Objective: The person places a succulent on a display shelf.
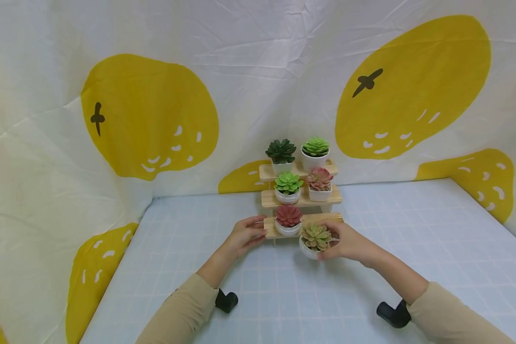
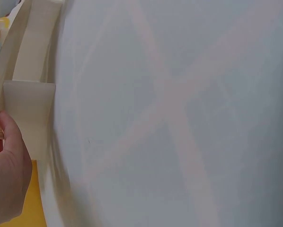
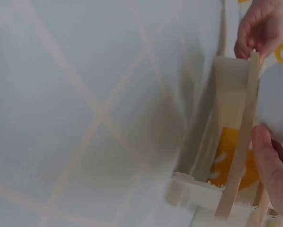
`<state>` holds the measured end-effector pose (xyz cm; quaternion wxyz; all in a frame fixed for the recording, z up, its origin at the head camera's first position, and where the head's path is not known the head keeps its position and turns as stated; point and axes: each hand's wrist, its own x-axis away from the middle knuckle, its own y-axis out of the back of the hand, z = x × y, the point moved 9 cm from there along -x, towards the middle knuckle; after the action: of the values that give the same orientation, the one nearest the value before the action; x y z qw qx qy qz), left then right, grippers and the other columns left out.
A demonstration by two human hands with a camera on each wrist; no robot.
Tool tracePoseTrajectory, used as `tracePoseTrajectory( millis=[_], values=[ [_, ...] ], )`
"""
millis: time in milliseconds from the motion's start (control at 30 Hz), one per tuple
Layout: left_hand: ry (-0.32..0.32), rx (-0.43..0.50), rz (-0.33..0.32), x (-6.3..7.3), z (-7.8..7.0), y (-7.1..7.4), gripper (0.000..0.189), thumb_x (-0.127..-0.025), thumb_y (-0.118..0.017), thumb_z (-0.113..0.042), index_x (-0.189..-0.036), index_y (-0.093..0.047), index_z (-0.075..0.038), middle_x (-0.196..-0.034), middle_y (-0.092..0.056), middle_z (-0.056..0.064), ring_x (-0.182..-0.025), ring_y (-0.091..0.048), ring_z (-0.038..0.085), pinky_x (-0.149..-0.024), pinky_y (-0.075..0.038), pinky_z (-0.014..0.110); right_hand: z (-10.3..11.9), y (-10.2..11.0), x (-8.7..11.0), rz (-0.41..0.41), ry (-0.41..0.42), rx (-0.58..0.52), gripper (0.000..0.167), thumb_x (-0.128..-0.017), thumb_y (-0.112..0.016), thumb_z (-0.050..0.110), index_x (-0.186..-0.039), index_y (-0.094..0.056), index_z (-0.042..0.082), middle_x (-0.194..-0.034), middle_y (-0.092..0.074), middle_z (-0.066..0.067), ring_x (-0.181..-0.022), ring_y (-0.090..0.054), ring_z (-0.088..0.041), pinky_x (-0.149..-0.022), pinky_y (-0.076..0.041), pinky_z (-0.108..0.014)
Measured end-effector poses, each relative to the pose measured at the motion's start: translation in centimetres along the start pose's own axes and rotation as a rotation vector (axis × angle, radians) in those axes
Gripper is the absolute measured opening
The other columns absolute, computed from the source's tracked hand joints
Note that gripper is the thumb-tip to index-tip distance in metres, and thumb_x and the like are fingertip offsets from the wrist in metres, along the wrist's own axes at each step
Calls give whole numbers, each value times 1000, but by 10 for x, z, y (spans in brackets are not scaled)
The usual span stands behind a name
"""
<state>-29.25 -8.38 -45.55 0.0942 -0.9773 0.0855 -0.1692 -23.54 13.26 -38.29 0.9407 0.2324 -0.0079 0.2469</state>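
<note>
A three-tier wooden stand (image 1: 322, 218) bears several potted succulents. My left hand (image 1: 246, 235) pinches the left end of its lowest board; the left wrist view shows the thumb and fingers (image 2: 10, 130) at that board's end. With my right hand (image 1: 348, 243) I grip a pale green succulent (image 1: 316, 236) in a round white pot (image 3: 275, 101), thumb and fingers around the pot. It is in front of the right half of the lowest board. Left of it on that board sits a dark red succulent (image 1: 288, 216) in a white pot.
On the middle tier are a bright green succulent (image 1: 288, 183) and a pink one (image 1: 320, 179). The top tier holds a dark green succulent (image 1: 281, 151) and a light green one (image 1: 316, 147). A white curtain with yellow fruit prints (image 1: 150, 114) hangs behind the pale blue checked tabletop (image 1: 189, 229).
</note>
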Motion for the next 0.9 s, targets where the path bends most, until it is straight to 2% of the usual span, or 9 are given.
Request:
tracePoseTrajectory(
  millis=[300, 667, 900],
  values=[
    [1, 7, -8, 2, -1, 0, 47, -83, -57, 13, -128, -51, 4, -112, -59, 16, -84, -59, 16, -76, -52, 29, -2, 12, -1, -34, -6, -14, 75, -70, -81, 15, -134, -43, 3, -128, -45, -17, -116, -44, -34, -94, -43, -46],
    [5, 9, -6, 2, -1, 0, 47, -83, -57, 13, -129, -51, 3, -112, -59, 16, -84, -59, 16, -77, -52, 30, -8, 28, -6, -89, -37, -3, 72, -71, -80, 13, -131, -44, -3, -123, -54, -18, -115, -49, -31, -94, -42, -45],
    [9, 10, -4, 2, -1, -1, 48, -83, -57, 13, -129, -51, 3, -112, -59, 15, -84, -59, 16, -75, -51, 29, -13, 35, -12, -112, -61, 0, 74, -72, -79, 15, -133, -42, -3, -123, -53, -20, -108, -51, -28, -86, -46, -37]
  ],
)
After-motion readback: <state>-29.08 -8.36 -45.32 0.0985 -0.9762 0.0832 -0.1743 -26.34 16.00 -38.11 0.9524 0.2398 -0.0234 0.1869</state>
